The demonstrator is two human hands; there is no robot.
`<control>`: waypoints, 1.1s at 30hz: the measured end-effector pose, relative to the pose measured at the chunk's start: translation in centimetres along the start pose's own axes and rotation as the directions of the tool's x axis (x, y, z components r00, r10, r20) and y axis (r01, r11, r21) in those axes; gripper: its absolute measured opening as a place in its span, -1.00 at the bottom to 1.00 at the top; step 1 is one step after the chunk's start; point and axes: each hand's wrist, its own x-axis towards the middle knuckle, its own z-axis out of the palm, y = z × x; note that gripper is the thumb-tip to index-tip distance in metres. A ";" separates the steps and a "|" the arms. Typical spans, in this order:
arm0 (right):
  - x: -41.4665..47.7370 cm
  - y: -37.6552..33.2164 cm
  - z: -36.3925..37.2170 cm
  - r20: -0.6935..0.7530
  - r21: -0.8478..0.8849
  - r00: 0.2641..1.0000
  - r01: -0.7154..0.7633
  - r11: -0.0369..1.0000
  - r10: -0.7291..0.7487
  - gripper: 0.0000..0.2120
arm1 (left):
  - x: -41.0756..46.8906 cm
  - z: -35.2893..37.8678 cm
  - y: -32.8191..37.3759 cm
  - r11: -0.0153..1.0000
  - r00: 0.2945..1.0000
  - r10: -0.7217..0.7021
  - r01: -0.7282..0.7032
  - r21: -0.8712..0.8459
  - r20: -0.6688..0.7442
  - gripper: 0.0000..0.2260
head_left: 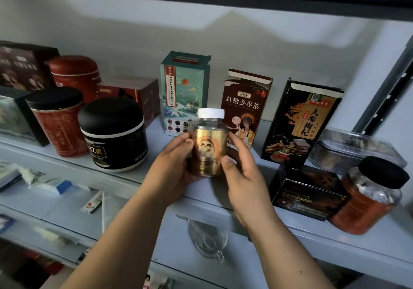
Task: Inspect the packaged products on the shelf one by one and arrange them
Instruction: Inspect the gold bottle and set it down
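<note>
Jar (209, 141) with white cap and gold label, held upright just above the front edge of the shelf (335, 239) and apparently clear of the surface. Label turned toward the camera, most likely for reading. Gripped from both sides: left hand (172, 168) curled round the left wall with the thumb on the label's edge, right hand (243, 177) wrapped round the right wall with the thumb pressed low on the front. Two-handed hold probably for steadying and turning during the check rather than for weight. Contents not legible through the glare on the label.

Just behind, in a row along the back wall: teal box (183, 96), red-brown tea box (243, 110) with its top flap open, and black dragon box (299, 123), also open at the top. Printed faces all outward, seemingly for display.

Bare stretch of shelf front under the jar, between black tub (114, 134) on the left and low black box (306, 195) on the right. A plausible place for setting down, though only a guess.

Further left, red canister (58, 121) with a black lid just beside the tub, and red tin (76, 76) behind. Far right, orange jar (371, 197) with a black lid at the shelf front, and clear plastic container (357, 148) behind.

Judged stage: inspection of this one item, placing not yet done.
</note>
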 end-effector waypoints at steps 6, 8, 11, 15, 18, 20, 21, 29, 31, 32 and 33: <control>-0.4 0.1 0.3 0.003 0.100 1.000 0.024 0.995 -0.024 -0.53 | -0.7 0.3 0.2 1.000 0.996 -0.009 0.009 -0.001 0.090 -0.57; -0.5 0.0 0.1 -0.004 0.058 0.999 0.040 0.998 -0.040 -0.50 | -0.7 0.3 0.2 1.000 0.997 0.004 -0.004 0.004 0.080 -0.66; -0.4 0.2 0.1 -0.033 0.071 0.999 0.037 0.997 -0.034 -0.55 | -0.6 0.3 0.1 0.999 0.999 0.008 -0.010 0.034 0.043 -0.93; 0.1 0.3 0.5 -0.085 0.158 0.996 0.033 0.987 -0.020 -0.78 | -0.6 0.2 0.2 1.000 0.999 -0.011 0.010 0.015 0.035 -0.84; 0.0 0.1 0.4 -0.028 0.213 0.999 0.026 0.977 -0.021 -0.65 | -0.8 0.2 0.3 1.000 0.993 -0.020 0.019 0.010 0.113 -0.68; -0.4 -0.5 0.3 0.038 0.201 0.998 0.047 0.978 -0.055 -0.62 | -0.9 0.2 0.4 0.999 0.990 -0.011 0.006 0.037 0.144 -0.68; -0.5 -0.6 0.3 0.046 0.204 0.997 0.055 0.977 -0.066 -0.63 | -0.9 0.2 0.3 0.999 0.988 -0.009 0.004 0.033 0.152 -0.65; 0.3 0.6 0.5 -0.035 0.247 0.999 0.001 0.969 0.008 -0.61 | -1.1 0.6 0.6 0.999 0.998 0.013 -0.015 0.033 0.059 -0.87; 0.5 1.1 0.5 -0.034 0.232 0.999 0.012 0.973 -0.004 -0.61 | -1.1 0.7 0.6 0.999 0.998 0.008 -0.010 0.030 0.056 -0.85; 0.5 1.2 0.5 -0.033 0.230 0.999 0.013 0.973 -0.006 -0.62 | -1.0 0.7 0.6 1.000 0.998 0.010 -0.012 0.027 0.068 -0.85; 0.6 1.2 0.5 -0.036 0.230 0.999 0.008 0.973 0.001 -0.64 | -1.1 0.6 0.6 1.000 0.997 0.012 -0.013 0.019 0.082 -0.85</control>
